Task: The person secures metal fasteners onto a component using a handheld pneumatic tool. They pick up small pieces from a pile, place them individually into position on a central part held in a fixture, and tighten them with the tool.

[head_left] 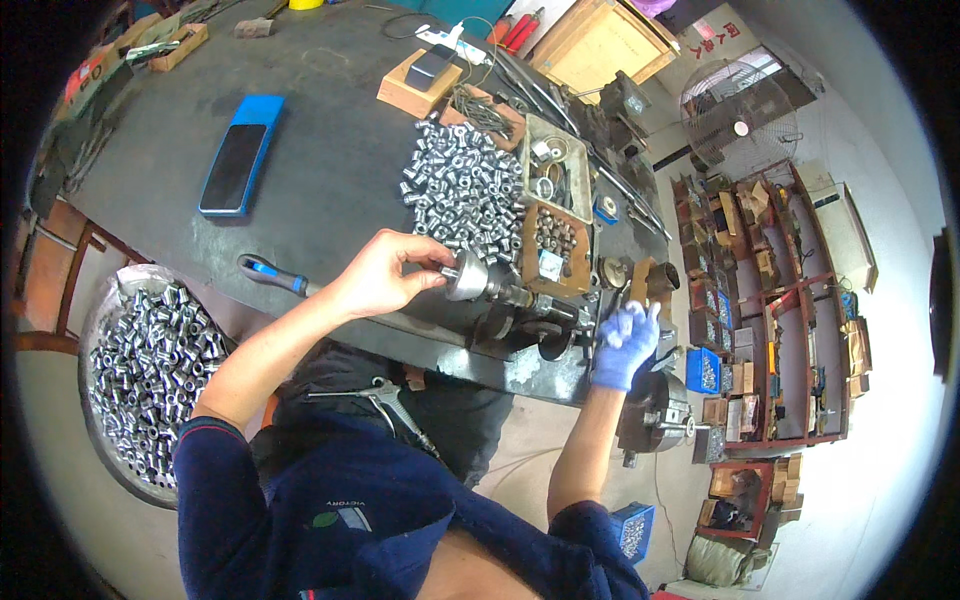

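Observation:
My bare left hand (392, 272) is closed in a pinch, thumb and fingertips on a small metal fitting (449, 271). The piece sits against the round steel chuck (467, 275) of a small bench machine (530, 312) at the table's near edge. At the machine's right end is my right hand (628, 340) in a pale blue glove, its fingers curled. Whatever that glove grips, if anything, is hidden. Just beyond the chuck lies a large heap of shiny metal fittings (465, 185). A black and blue handled tool (272, 275) rests beside my left forearm.
A round metal tray (100, 420) full of similar fittings stands left. On the table are a blue-edged phone (235, 165), a parts tray (533, 135) and a cardboard box of small parts (560, 280). An air blow gun (382, 395) lies across my lap. Shelves (790, 300) and a fan (738, 125) stand right.

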Action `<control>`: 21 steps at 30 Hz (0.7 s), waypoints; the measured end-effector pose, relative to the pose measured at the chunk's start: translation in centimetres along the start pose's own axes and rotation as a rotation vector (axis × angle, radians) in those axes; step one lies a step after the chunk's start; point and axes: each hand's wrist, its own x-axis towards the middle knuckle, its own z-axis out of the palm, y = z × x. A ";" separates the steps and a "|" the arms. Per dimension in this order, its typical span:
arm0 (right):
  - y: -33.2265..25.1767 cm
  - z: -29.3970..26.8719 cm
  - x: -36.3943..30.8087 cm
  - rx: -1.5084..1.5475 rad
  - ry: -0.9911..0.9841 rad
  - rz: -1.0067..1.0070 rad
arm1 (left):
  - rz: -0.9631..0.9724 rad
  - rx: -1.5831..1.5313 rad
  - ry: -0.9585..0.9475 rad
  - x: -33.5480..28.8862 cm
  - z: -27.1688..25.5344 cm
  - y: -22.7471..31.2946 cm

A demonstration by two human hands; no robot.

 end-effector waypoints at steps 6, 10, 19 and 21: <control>2.6 -6.2 6.2 0.063 0.145 0.056 | 0.097 0.082 -0.008 0.6 0.5 -0.4; 5.3 -10.1 5.2 -0.166 0.289 0.033 | 0.067 0.015 0.008 0.6 0.6 -0.2; 8.3 -4.9 0.2 -0.069 0.349 0.146 | -0.049 -0.073 0.025 0.2 0.0 -0.9; 6.4 -10.9 2.6 -0.206 0.324 0.074 | -0.074 -0.177 -0.014 1.1 0.8 -0.8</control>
